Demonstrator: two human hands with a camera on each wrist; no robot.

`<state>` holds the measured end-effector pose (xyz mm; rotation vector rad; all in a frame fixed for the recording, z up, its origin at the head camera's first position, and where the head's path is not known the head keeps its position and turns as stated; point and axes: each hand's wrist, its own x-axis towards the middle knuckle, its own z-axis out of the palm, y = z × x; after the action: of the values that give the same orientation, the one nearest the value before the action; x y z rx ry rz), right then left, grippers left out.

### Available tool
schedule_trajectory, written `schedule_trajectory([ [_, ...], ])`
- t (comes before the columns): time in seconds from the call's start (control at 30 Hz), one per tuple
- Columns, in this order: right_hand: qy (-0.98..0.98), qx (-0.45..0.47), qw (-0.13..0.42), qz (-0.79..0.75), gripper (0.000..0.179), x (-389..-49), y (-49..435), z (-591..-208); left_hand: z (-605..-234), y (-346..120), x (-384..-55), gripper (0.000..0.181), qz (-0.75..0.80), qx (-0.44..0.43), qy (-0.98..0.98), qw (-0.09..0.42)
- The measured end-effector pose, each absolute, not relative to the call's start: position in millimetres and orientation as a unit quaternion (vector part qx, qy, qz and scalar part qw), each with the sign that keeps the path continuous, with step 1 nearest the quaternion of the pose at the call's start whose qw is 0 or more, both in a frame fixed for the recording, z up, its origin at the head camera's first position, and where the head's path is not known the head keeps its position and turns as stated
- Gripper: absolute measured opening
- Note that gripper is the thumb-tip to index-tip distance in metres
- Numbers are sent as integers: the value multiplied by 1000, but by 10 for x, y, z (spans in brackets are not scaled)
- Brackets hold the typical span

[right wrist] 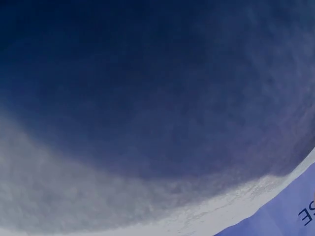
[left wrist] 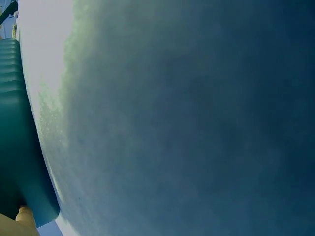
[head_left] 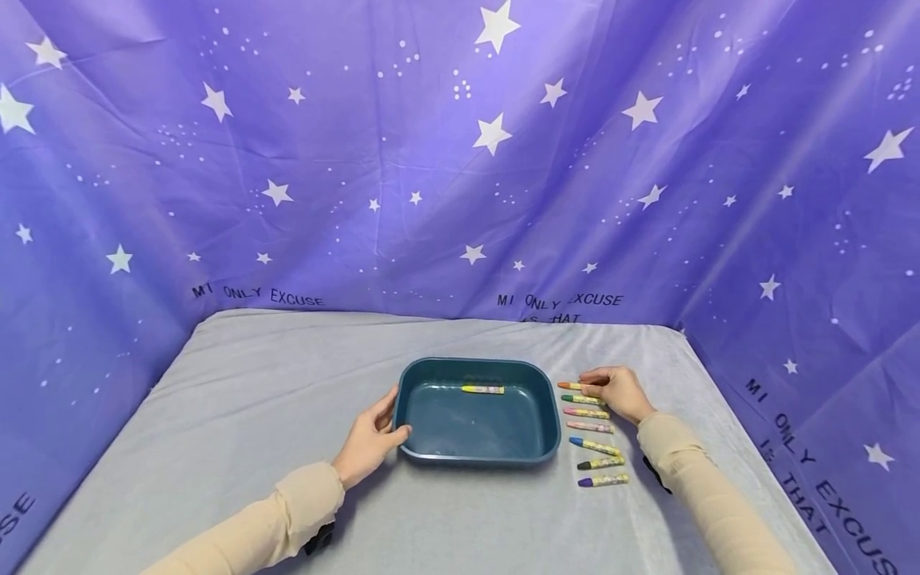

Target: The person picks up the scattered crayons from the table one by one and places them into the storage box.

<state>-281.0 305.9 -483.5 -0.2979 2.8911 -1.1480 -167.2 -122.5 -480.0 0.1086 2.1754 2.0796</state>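
Observation:
My left hand (head_left: 368, 441) grips the left side of a dark teal plastic tray (head_left: 474, 461), thumb over the rim and fingers along the outer wall. A yellow crayon (head_left: 483, 390) lies inside, near the tray's back wall. To the right of the tray, my right hand (head_left: 620, 390) pinches an orange crayon (head_left: 570, 386) at the far end of a row. Below it lie green (head_left: 575, 398), pink (head_left: 585, 413), light pink (head_left: 590, 427), blue (head_left: 594, 446), black (head_left: 600, 463) and purple (head_left: 603, 481) crayons. In the left wrist view, a fingertip (left wrist: 25, 215) touches the tray's wall (left wrist: 19, 147).
A grey cloth (head_left: 287, 375) covers the table. Purple curtains (head_left: 402, 160) with white stars and printed lettering hang behind it and at both sides. The right wrist view shows mostly shaded cloth (right wrist: 147, 123), without the hand.

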Motion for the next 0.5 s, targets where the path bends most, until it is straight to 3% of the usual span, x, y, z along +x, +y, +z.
schedule_trajectory([
  [0.3, 918, -87, 12, -386, 27, -2753, 3058, -4765, -4829, -1228, -1654, 76, 668, 68, 739, 45],
  [0.5, 917, -80, -2, -391, 28, -2730, 3021, -4683, -4828, -1233, -1668, 76, 680, 36, 730, 62],
])
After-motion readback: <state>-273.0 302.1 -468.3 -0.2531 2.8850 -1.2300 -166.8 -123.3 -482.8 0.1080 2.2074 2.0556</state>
